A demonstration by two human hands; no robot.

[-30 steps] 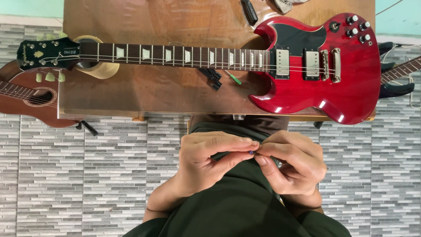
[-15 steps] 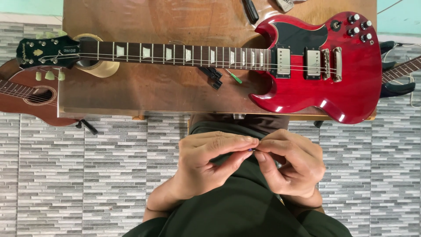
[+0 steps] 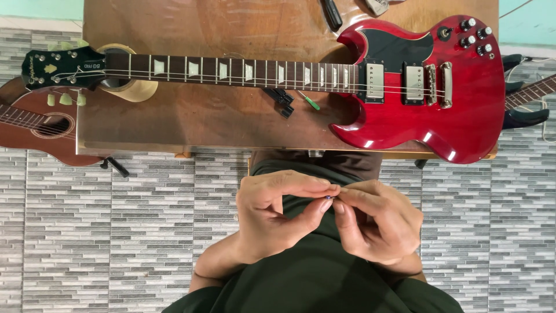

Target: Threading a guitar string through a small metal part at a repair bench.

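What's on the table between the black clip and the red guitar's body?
In the head view, a small green-handled tool lies between the black clip and the red guitar's body.

A wooden workbench [image 3: 191, 124] fills the upper part of the view, its brown top worn and glossy, catching soft light from above; beneath and around it the floor [image 3: 116, 232] is laid in narrow grey and white tiles, staggered like small bricks; along the far edge runs a pale strip, and above that a wall [image 3: 40, 7] painted light turquoise; the light is even, with hardly any shadow on the tiles.
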